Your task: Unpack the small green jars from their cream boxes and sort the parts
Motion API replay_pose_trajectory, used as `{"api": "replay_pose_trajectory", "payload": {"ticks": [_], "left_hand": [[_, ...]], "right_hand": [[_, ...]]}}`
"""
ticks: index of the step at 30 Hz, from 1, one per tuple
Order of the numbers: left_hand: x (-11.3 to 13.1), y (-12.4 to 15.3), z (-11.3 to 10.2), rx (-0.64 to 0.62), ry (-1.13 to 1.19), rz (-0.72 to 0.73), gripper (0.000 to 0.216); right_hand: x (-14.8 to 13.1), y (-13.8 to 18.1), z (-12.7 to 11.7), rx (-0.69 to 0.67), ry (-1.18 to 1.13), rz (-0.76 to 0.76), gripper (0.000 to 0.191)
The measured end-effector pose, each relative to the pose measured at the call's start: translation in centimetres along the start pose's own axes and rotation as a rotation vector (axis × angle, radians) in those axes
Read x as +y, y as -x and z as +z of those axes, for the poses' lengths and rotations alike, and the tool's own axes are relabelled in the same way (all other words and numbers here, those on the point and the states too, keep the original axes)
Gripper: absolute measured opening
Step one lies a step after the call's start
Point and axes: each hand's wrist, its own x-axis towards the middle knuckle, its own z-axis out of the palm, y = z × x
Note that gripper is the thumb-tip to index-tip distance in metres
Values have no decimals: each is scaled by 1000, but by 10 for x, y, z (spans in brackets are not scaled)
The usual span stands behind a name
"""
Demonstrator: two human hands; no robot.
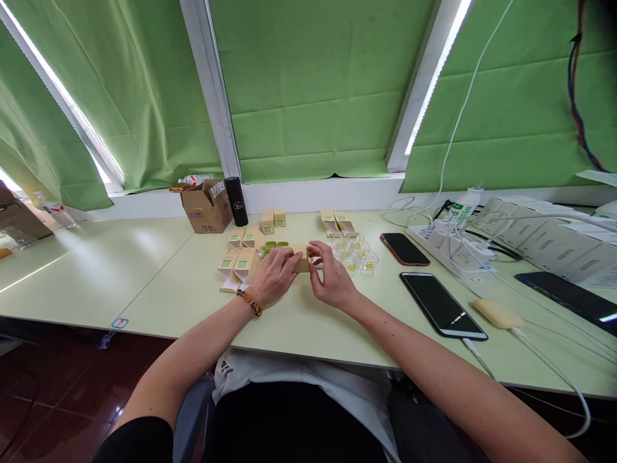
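Note:
A small tan cardboard box (302, 258) lies on its side between my two hands above the table. My left hand (276, 275) is wrapped over its left end. The fingertips of my right hand (331, 275) pinch at its right end; I cannot tell whether a flap or something else is between them. Just behind my left hand are green lidded pieces (276, 244). Open tan boxes with green labels (238, 263) stand to the left. Right of my right hand sit several clear plastic cups (355, 252) with yellow centres.
Behind are closed small boxes (273, 220) and opened boxes (337, 223). A brown carton (206, 207) and a black cylinder (236, 201) stand at the back left. At the right lie phones (442, 304), a power strip (453, 247), cables and white boxes (544, 238).

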Motion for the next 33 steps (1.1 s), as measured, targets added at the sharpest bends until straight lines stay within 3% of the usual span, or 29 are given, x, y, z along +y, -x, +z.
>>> {"api": "replay_pose_trajectory", "payload": {"ticks": [12,20,25,29,33], "left_hand": [[4,-3,-3,-33,57,-71,56],[3,-3,-5,-17,145,-155,60],[2,-4,-5,-18,242,-162,53],[4,-5,-6,-33,256,-179,38],[8,-5,-8,-45,254,-219,49]], "right_hand": [[2,-2,3,32,13,39,57],[5,-2,-2,115,-94,220,42],[1,-7,-4,220,-231,175,35],[6,-13,-9,307,-113,97,36],[17,-15,-15,390,40,-49,37]]}}
